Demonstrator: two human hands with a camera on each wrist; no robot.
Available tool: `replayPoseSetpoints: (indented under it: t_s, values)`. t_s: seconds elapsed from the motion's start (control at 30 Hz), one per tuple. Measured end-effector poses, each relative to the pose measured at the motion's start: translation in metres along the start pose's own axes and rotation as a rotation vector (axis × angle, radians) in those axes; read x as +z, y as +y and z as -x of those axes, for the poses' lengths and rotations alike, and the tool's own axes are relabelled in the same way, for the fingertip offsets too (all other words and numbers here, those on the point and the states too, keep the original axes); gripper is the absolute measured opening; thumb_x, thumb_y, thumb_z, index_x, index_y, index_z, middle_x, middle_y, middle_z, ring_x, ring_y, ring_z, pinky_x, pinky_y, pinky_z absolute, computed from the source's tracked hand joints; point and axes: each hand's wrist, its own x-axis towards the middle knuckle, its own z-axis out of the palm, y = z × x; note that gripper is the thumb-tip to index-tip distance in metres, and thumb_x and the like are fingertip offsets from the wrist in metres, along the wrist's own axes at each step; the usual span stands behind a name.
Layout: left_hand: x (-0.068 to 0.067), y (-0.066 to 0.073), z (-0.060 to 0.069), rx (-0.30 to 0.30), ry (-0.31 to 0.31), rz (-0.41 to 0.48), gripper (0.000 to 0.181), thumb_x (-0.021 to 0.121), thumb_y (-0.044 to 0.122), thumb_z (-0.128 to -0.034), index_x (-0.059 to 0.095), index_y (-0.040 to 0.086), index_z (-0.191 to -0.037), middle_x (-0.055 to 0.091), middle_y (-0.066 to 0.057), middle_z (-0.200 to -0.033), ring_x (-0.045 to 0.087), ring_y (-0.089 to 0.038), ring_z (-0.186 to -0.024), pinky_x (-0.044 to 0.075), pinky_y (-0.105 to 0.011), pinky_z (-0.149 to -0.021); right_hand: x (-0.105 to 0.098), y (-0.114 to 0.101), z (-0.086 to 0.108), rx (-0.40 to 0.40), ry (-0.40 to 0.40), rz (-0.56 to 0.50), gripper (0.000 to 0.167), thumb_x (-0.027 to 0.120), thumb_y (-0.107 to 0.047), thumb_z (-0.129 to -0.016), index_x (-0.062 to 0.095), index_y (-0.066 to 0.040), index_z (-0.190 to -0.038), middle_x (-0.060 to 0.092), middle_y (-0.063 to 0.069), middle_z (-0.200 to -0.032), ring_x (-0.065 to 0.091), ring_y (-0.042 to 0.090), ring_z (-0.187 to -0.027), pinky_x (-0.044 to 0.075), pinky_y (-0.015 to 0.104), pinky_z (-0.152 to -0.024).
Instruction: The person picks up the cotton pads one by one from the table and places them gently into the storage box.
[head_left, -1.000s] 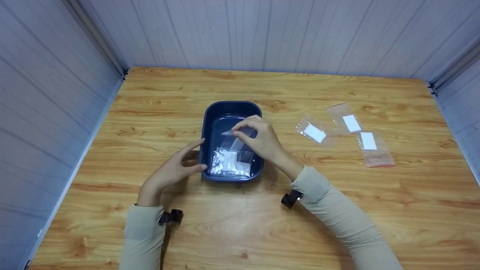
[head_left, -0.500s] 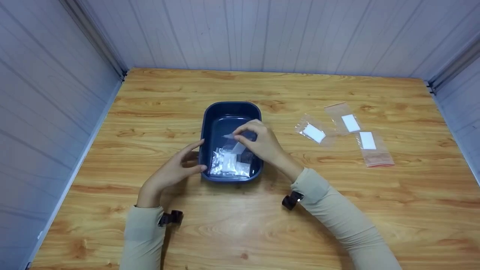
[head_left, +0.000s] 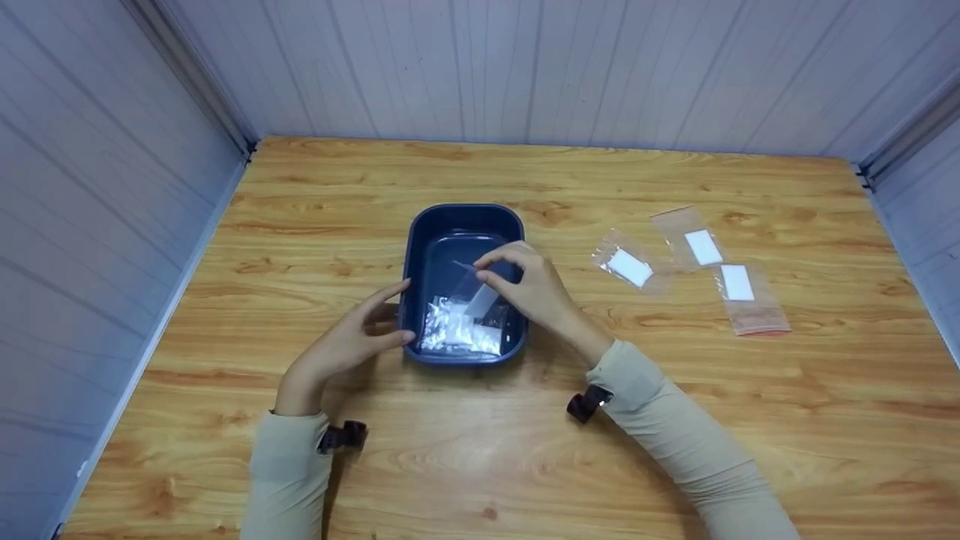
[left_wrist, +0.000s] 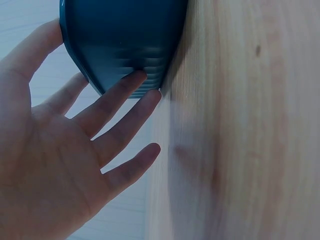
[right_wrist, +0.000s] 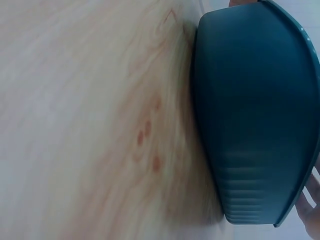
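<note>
A dark blue tub (head_left: pixel 466 219) stands on the table in the head view. My left hand (head_left: pixel 341 341) touches its left side, fingers spread and fairly straight; the thumb lies at the rim. In the left wrist view, that hand (left_wrist: pixel 60 150) has fingertips against the tub's outer wall (left_wrist: pixel 122 45). Inside the tub, my right hand (head_left: pixel 529 285) pinches a clear plastic bag (head_left: pixel 481 301) with a white piece in it, between thumb and index finger. Beneath it lie several similar bags (head_left: pixel 450 334), overlapping and shiny. The right wrist view shows mainly the tub's outside (right_wrist: pixel 250 110).
To the tub's right lie three clear bags with white pieces: one nearest the tub (head_left: pixel 630 266), an upper one (head_left: pixel 703 246) and a lower one with a red-edged end (head_left: pixel 738 283). The wooden table (head_left: pixel 480 450) ends at pale panel walls (head_left: pixel 487 75).
My right hand has moved slightly down and right within the tub, with the pinched bag lowering over the others. The left hand has stayed at the tub's side.
</note>
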Motion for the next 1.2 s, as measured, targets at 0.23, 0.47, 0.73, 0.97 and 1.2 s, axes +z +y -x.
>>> replayPoseSetpoints:
  t_s: [0.23,0.47,0.73,0.97,1.2]
  values:
    - [-0.001,-0.002,0.000,0.004,-0.003,0.004,0.078,0.073,0.030,-0.0914,0.030,0.028,-0.156,0.038,-0.018,-0.153,0.041,-0.037,-0.136,0.032,-0.055,-0.112,-0.008,-0.039,0.000,0.003,0.036,-0.059,0.013,0.072,0.004,-0.087,0.071,0.008,-0.099,0.070,0.021,-0.105,0.061,0.035,-0.108,0.042,0.039,-0.105]
    - [-0.001,-0.003,0.000,0.038,-0.011,0.010,0.076,0.070,0.027,-0.0941,0.029,0.022,-0.157,0.035,-0.019,-0.155,0.038,-0.038,-0.138,0.029,-0.055,-0.114,-0.013,-0.046,0.000,0.065,0.038,-0.122,0.016,0.071,0.002,-0.088,0.070,0.009,-0.102,0.069,0.020,-0.107,0.061,0.031,-0.110,0.042,0.035,-0.105]
    - [-0.001,-0.002,-0.001,0.021,-0.008,0.006,0.077,0.071,0.027,-0.0928,0.030,0.024,-0.157,0.038,-0.019,-0.153,0.039,-0.037,-0.137,0.030,-0.055,-0.113,-0.025,-0.047,0.002,0.139,0.029,-0.134,0.018,0.070,-0.002,-0.091,0.070,0.006,-0.106,0.070,0.016,-0.110,0.060,0.026,-0.112,0.041,0.045,-0.105]
    - [-0.001,-0.002,-0.002,0.021,-0.013,0.000,0.078,0.072,0.028,-0.0925,0.029,0.025,-0.157,0.037,-0.019,-0.153,0.039,-0.037,-0.137,0.030,-0.055,-0.113,-0.038,-0.047,0.005,0.212,0.056,-0.138,0.018,0.070,-0.003,-0.092,0.070,0.006,-0.107,0.071,0.016,-0.107,0.059,0.024,-0.107,0.040,0.052,-0.101]
    - [0.000,-0.003,-0.002,0.025,-0.009,0.007,0.078,0.072,0.028,-0.0919,0.029,0.026,-0.157,0.039,-0.018,-0.152,0.040,-0.036,-0.137,0.031,-0.053,-0.113,-0.053,-0.043,0.008,0.225,0.081,-0.079,0.020,0.069,-0.005,-0.092,0.069,0.006,-0.109,0.070,0.017,-0.108,0.060,0.026,-0.107,0.041,0.047,-0.100]
